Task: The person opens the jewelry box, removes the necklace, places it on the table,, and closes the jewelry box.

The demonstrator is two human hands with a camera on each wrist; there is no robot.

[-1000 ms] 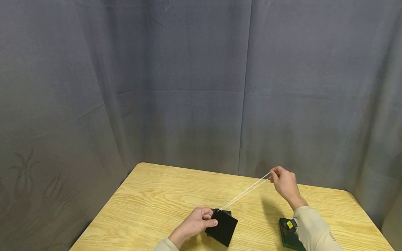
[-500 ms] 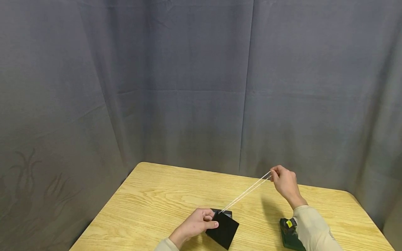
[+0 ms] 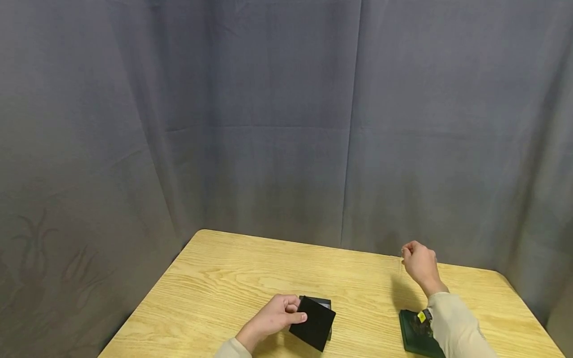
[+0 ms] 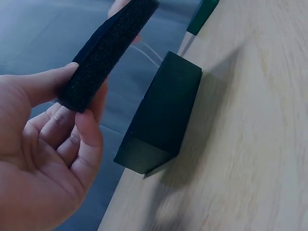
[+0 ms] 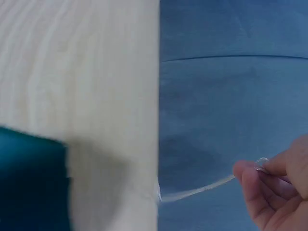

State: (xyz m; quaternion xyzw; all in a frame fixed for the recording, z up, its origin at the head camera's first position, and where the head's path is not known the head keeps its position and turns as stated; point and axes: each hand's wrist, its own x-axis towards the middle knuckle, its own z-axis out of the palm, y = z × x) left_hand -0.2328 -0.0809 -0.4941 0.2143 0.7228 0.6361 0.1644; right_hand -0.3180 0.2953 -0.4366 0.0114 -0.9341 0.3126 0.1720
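My left hand (image 3: 273, 318) pinches a square black foam pad (image 3: 313, 323) between thumb and fingers, tilted above the table. In the left wrist view the pad's rough, thick edge (image 4: 113, 53) shows. Just below and behind it stands a small dark green box (image 4: 161, 106), whose rim peeks out past the pad in the head view. Out to the right, my right hand (image 3: 421, 263) pinches a thin silvery necklace chain (image 5: 197, 192) at fingertip height over the table's far edge. The chain hangs in a loose, blurred curve, apart from the pad.
A dark green box part (image 3: 414, 338) lies on the table under the right forearm, partly hidden by the sleeve. A small black and yellow object (image 3: 424, 316) sits at the right cuff. Behind the wooden table (image 3: 224, 278) hangs a grey curtain (image 3: 277, 149).
The chain, stretched taut from the pad to my right hand before, has come away from the pad and hangs loose. My right hand has moved right; the left keeps the pad nearly in place.
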